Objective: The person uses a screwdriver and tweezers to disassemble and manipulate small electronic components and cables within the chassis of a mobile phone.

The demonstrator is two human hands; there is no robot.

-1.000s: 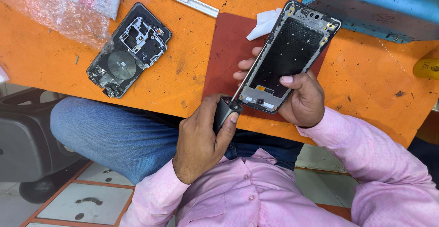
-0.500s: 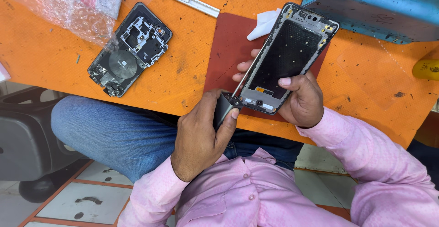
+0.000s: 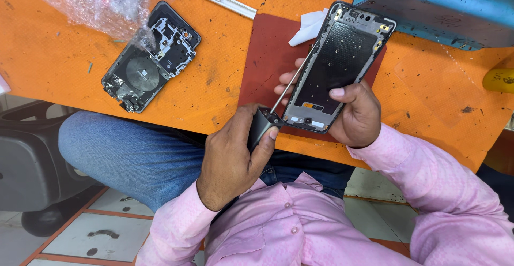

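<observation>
From the head view, the left hand (image 3: 230, 159) has its grip closed around a black-handled screwdriver (image 3: 262, 126), its thin shaft angled up along the phone frame (image 3: 337, 68). The right hand (image 3: 356, 113) clasps that frame's lower end over a dark red mat (image 3: 265, 57) on the orange counter (image 3: 214, 84). Keeping the tip square and pressure light would seem wise (the frame looks thin, rigid metal). A second opened phone (image 3: 150, 57) lies apart, its coil round and matte.

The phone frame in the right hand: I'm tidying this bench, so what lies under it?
Under the phone frame lie a dark red mat and the right hand, fingers showing left. A white tissue pokes out. Anything else beneath is hidden.
</observation>
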